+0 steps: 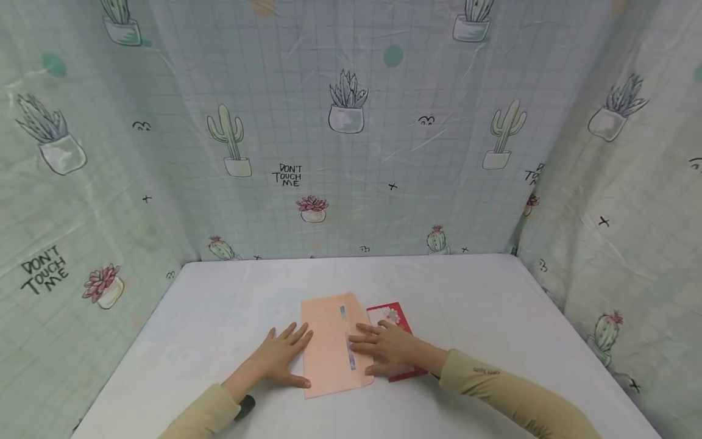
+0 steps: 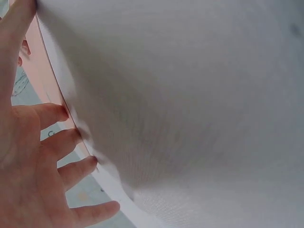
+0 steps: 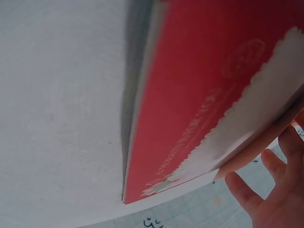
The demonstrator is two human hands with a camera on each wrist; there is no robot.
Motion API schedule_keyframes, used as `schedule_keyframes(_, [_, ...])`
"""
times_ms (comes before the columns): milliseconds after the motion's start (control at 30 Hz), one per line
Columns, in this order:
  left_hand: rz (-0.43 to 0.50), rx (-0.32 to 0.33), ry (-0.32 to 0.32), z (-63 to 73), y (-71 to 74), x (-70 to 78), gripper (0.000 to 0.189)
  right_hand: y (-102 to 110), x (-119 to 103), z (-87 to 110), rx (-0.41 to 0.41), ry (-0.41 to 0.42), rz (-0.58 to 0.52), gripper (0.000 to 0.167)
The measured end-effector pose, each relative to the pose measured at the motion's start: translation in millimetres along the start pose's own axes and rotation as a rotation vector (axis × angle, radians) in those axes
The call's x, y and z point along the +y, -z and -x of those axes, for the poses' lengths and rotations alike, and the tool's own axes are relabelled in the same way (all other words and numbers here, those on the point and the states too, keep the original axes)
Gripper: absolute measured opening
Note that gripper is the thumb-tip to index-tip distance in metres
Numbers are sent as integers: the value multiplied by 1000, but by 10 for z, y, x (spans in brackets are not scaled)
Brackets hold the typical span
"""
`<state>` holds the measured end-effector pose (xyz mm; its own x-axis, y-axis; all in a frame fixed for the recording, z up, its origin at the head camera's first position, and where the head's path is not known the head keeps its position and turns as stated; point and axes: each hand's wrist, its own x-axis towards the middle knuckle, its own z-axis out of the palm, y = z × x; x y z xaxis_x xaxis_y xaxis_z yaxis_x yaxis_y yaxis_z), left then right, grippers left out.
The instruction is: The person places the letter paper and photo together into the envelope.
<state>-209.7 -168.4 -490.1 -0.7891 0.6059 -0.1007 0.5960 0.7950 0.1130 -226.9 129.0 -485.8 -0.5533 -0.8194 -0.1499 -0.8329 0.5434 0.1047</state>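
Observation:
A peach-coloured envelope (image 1: 325, 350) lies flat on the table, with a narrow blue-patterned strip (image 1: 343, 313) along its right part. My left hand (image 1: 281, 356) is spread at the envelope's left side, fingertips touching the edge. In the left wrist view, its fingers (image 2: 71, 173) are extended along the peach edge. With fingers spread, my right hand (image 1: 388, 349) rests on the envelope's right side. Beneath that hand and wrist lies a red and white card (image 1: 404, 322) with a flower print, partly hidden. Its scalloped white panel and pale lettering show on the red card (image 3: 185, 99) in the right wrist view.
Everything lies on a white-covered table (image 1: 466, 299). Cloth walls (image 1: 378, 152) printed with cacti stand behind it and at both sides. A small dark object (image 1: 245, 407) shows beside the left wrist.

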Motion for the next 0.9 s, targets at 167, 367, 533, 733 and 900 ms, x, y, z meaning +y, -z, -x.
schedule_keyframes(167, [6, -1, 11, 29, 7, 1, 101, 6, -38, -23, -6, -18, 17, 62])
schedule_keyframes(367, [8, -4, -5, 24, -1, 5, 100, -19, -38, -16, -35, -73, -59, 62])
schedule_keyframes(533, [11, -9, 3, 14, -3, 2, 101, -28, -35, -12, -38, -91, -66, 61])
schedule_keyframes(733, [49, 40, -26, 39, -25, -5, 101, -14, -46, 18, -10, -101, -89, 57])
schedule_keyframes(900, [23, 38, -24, 29, -24, -10, 101, 19, -50, 54, 33, -107, -92, 57])
